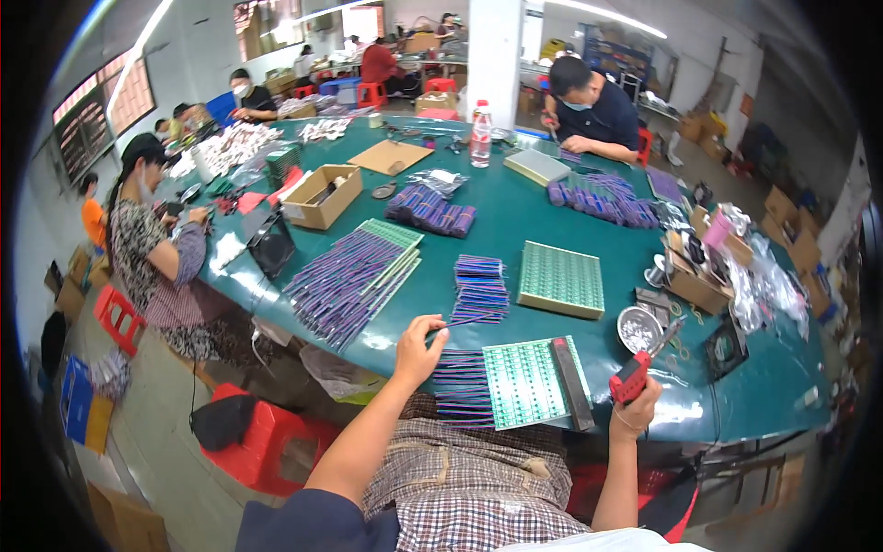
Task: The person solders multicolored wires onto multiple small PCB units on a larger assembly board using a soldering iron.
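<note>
My left hand point(421, 350) is closed in a pinch at the near edge of a pile of thin purple, blue and black wires point(480, 287), with one wire point(464, 322) between its fingertips. In front of me lies a green circuit board panel point(526, 382). A row of wires point(460, 388) sticks out from its left edge, and a dark bar point(572, 385) rests across its right part. My right hand point(636, 409) grips a red soldering gun point(630, 378), its nose pointing away from me beside a metal bowl point(641, 329) of small pale bits.
A stack of green panels point(561, 279) stands beyond the board. Wired panels point(354, 281) lie to the left, near an open cardboard box point(322, 197). Bundled wires point(430, 210) and a plastic bottle point(480, 134) are farther back. A cluttered box point(694, 276) stands right. Co-workers sit around the table.
</note>
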The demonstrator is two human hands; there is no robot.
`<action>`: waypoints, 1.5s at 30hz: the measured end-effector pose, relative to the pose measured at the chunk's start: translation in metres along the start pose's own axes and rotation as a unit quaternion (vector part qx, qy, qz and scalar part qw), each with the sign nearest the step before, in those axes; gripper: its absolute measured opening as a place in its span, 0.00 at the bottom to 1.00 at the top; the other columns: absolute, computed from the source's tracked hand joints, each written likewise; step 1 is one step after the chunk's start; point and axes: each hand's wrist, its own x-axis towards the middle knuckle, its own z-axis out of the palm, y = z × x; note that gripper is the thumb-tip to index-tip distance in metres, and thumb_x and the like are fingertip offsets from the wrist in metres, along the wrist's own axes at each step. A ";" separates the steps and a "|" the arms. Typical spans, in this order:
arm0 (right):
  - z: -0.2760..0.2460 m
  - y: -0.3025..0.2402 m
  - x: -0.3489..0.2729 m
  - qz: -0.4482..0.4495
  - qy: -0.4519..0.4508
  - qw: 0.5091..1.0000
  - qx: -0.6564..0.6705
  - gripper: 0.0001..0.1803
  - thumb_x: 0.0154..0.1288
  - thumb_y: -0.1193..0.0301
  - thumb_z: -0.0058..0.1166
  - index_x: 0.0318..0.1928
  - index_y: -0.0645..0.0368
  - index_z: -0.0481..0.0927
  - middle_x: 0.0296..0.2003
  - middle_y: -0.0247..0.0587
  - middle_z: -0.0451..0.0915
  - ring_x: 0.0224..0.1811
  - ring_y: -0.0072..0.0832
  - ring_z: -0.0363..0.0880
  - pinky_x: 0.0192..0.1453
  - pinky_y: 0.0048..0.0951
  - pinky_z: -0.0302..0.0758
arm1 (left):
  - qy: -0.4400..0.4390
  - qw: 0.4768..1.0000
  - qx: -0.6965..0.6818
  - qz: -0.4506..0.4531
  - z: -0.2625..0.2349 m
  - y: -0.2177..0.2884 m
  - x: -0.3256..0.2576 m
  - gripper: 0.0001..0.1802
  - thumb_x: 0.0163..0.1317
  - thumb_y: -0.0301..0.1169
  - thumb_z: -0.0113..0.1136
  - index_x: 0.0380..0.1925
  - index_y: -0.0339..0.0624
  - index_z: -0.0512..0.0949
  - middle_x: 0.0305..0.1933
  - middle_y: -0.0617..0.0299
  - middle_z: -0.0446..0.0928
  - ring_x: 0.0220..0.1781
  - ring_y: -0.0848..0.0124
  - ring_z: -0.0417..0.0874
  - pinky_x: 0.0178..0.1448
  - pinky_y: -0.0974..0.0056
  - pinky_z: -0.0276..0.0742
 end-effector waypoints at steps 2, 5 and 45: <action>0.000 0.003 0.000 0.003 -0.018 1.000 0.024 0.29 0.49 0.79 0.63 0.53 0.60 0.67 0.43 0.54 0.73 0.45 0.57 0.75 0.45 0.49 0.74 | -0.014 1.000 0.008 0.011 0.006 -0.002 0.004 0.10 0.61 0.33 0.61 0.37 0.38 0.80 0.48 0.52 0.80 0.47 0.57 0.83 0.52 0.59 0.77; -0.003 0.002 0.002 -0.014 -0.003 1.000 0.009 0.29 0.48 0.80 0.62 0.53 0.60 0.67 0.44 0.54 0.72 0.45 0.56 0.74 0.45 0.49 0.74 | 0.002 1.000 0.001 0.003 0.008 -0.001 0.003 0.10 0.61 0.33 0.61 0.37 0.38 0.79 0.48 0.52 0.80 0.48 0.57 0.82 0.52 0.58 0.76; 0.002 0.019 -0.005 -0.036 -0.053 0.998 0.010 0.33 0.49 0.85 0.60 0.58 0.61 0.67 0.48 0.52 0.73 0.52 0.54 0.74 0.56 0.45 0.71 | -0.022 0.999 0.049 -0.008 0.001 0.006 -0.005 0.12 0.61 0.40 0.61 0.38 0.46 0.78 0.51 0.59 0.79 0.53 0.58 0.79 0.58 0.54 0.70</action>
